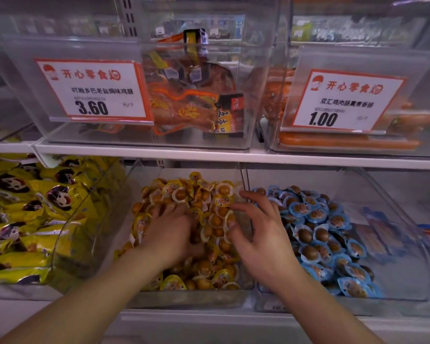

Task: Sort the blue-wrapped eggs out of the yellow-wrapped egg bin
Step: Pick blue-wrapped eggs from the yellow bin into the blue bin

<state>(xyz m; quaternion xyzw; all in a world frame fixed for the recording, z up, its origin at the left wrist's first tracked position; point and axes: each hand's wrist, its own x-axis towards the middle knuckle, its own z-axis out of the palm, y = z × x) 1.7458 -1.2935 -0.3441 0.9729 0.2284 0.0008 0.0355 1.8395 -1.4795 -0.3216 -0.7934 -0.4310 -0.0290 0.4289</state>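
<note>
Yellow-wrapped eggs (196, 219) — small round brown eggs in clear blisters, lying every way — fill the middle bin (184, 297). Left hand (170, 228) digs in, fingers buried; right hand (261, 234) hovers spread. Blue-wrapped eggs (325, 234) heap in the right bin.

Looking forward and slightly down from head height (a single wide-angle view), sitting close to the shelf (233, 155) of clear bins.
</note>
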